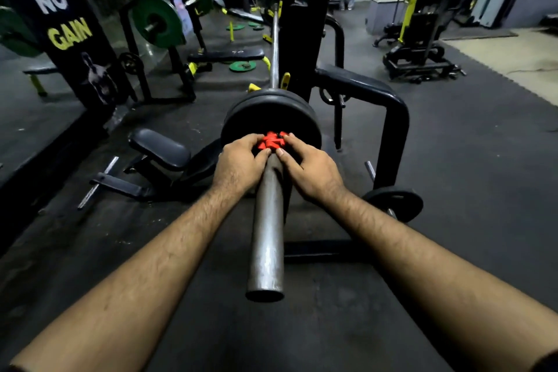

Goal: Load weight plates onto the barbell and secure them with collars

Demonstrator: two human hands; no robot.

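Both hands (241, 164) grip red collar (269, 140) against plates (268, 113).

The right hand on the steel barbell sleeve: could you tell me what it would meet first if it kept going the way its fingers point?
The right hand already has its fingers on the red plastic collar; just beyond sits the outer black round weight plate, though the depth is hard to judge.

One barbell (267, 232), two black plates (271, 112) on it, one red collar (269, 141), two hands, one loose plate (395, 202) on the floor
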